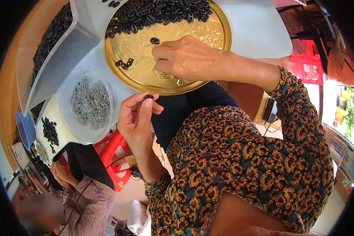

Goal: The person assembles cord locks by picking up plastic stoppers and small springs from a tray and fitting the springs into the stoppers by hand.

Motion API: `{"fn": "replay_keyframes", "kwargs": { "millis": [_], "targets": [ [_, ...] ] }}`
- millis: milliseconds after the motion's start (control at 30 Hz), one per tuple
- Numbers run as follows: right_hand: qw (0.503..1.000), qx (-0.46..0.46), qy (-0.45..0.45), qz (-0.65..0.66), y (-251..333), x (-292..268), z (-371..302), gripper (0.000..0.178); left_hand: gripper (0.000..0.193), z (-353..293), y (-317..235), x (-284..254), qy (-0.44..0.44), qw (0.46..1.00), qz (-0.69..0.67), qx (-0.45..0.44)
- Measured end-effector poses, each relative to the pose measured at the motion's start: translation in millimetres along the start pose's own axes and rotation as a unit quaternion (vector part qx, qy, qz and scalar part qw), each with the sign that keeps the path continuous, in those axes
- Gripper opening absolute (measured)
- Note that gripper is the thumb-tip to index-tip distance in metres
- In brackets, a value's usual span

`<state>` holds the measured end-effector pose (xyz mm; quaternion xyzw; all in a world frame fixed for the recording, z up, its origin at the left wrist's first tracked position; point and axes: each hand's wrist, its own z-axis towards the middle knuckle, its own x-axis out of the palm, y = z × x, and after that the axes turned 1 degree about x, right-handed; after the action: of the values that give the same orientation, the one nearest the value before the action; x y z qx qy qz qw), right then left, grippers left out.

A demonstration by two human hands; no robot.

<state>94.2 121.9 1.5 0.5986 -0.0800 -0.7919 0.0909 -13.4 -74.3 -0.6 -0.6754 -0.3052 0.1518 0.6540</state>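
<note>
Clad in dark floral cloth [240, 153], pinching a small black plastic-looking piece [148, 96] in the left hand [139, 120], with right hand [188, 59] curled, hold unclear, beside a crosswise black two-holed oval [155, 40] on a round golden tray [139, 76]

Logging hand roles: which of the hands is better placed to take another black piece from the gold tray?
Probably the right hand: it is over the gold tray, close to a loose black piece. The left hand, nearer the body, holds a black part.

Workshop, heaped black parts [161, 15], co-worker [92, 200]
</note>
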Motion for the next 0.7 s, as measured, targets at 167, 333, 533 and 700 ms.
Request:
{"fn": "replay_keyframes", "kwargs": {
  "millis": [167, 333, 533, 700],
  "targets": [
    [0.998, 0.022, -0.048, 0.046, -4, 6, 7, 0.009, 0.016, 3, 0, 1, -0.003, 1.000, -0.005, 0.009],
    [0.938, 0.149, -0.112, 0.293, 1, -21, 9, 0.014, 0.018, 12, -2, 11, -0.026, 0.999, -0.023, -0.001],
    [0.841, 0.197, -0.102, 0.494, 14, -25, 1, 0.017, 0.017, 24, -1, 25, 0.001, 0.998, -0.068, 0.011],
    [0.777, 0.253, -0.048, 0.575, 16, -35, 0, 0.020, 0.017, 27, -3, 32, -0.002, 0.995, -0.099, 0.014]
  ]
}}
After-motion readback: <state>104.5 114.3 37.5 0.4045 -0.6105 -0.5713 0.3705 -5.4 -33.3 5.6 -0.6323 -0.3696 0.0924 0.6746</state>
